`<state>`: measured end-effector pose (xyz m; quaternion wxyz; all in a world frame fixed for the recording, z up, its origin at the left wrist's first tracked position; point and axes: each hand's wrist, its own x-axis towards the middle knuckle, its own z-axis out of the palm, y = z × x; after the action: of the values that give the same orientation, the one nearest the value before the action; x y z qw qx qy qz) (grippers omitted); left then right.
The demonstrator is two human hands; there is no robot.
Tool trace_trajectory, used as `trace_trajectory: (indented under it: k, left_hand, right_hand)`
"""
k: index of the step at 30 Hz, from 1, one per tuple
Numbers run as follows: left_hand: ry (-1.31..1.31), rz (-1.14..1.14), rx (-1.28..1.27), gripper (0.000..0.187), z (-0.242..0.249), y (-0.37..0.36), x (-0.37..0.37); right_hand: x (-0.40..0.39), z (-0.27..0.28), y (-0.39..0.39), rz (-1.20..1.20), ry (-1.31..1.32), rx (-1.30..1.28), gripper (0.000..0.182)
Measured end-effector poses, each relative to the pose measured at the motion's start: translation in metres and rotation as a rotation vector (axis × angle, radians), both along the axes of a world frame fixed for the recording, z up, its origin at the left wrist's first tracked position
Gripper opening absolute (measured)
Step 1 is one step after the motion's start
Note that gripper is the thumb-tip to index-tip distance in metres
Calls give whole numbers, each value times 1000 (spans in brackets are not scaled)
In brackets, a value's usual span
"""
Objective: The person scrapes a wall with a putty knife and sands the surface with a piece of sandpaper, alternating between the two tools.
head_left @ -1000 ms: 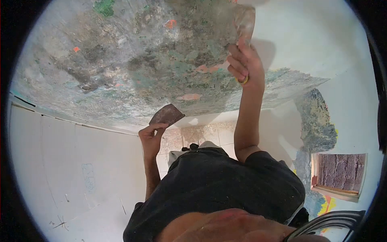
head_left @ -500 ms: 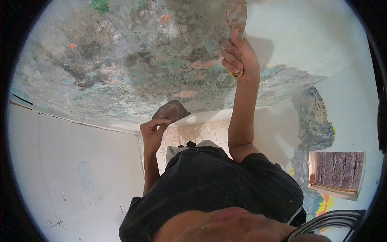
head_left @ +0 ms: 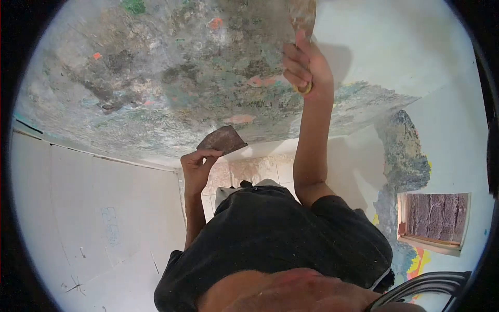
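Observation:
High on the wall, my right hand (head_left: 307,63) is wrapped around the yellow handle of a putty knife (head_left: 303,14), thumb laid along the neck. The blade points up and runs out of the top of the view, over the border between patchy bare wall (head_left: 176,67) and smooth white coating (head_left: 390,41). Lower down, my left hand (head_left: 198,169) pinches a flat brown scraper plate (head_left: 223,140) between thumb and fingers. This plate has a straight edge at its right and overlaps the bottom of the patchy wall in this view.
A white panelled surface (head_left: 125,208) stands on the left. On the right, a side wall with a flaked strip (head_left: 408,151) has a small window opening (head_left: 436,221) with rough masonry behind. Pale stained floor tiles (head_left: 267,169) show below. A coiled cable (head_left: 426,288) sits at the lower right.
My right hand and the putty knife have moved slightly upward, taking more of the blade out of view. My left hand and its plate have risen a little, with the plate held much the same.

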<state>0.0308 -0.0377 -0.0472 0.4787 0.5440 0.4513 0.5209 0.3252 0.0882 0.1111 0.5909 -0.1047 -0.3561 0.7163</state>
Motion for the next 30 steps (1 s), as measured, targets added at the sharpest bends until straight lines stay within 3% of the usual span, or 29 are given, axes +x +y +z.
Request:
trace_trajectory:
  k: [4, 7, 13, 19, 22, 30]
  left_hand:
    - [28, 22, -8, 15, 0, 0, -1]
    - [13, -5, -40, 15, -3, -1, 6]
    - [-23, -66, -20, 17, 5, -4, 14]
    - [-62, -26, -57, 16, 2, -10, 6]
    - [-25, -36, -36, 15, 2, -11, 0]
    - [-40, -18, -14, 15, 7, -4, -3]
  right_hand:
    - [3, 11, -5, 97, 49, -34, 25]
    - [0, -7, -11, -85, -95, -100, 33]
    - [-6, 12, 2, -75, -64, -29, 49]
    - [-3, 18, 5, 27, -1, 67, 19]
    - [-14, 13, -10, -58, -77, -65, 12]
    - [-15, 12, -9, -47, -44, -31, 14]
